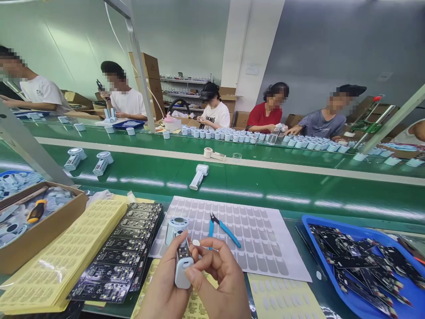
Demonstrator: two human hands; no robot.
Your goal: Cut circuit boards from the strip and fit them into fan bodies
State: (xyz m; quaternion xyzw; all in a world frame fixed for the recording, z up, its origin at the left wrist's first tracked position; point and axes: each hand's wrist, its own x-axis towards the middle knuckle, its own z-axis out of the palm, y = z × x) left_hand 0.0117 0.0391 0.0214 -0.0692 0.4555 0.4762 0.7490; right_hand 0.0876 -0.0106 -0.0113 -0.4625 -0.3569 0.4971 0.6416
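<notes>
My left hand [162,288] grips a small white and silver handheld device [181,252] upright by its handle, with a dark circuit board showing on its front. My right hand [221,277] sits against the device's right side, thumb on its lower white end, and pinches a small white pad [196,243] between fingertips. Just beyond lies a white sheet of grey oval pads [252,235] with blue-handled cutters [224,228] on it. A stack of black circuit board panels [122,252] lies to the left.
Yellow sticker sheets [63,257], a cardboard box of parts [36,221] at left. A blue tray of boards [361,261] at right. Similar devices [198,176] lie on the green conveyor belt [265,181]. Several other people work across it behind rows of white parts [232,135].
</notes>
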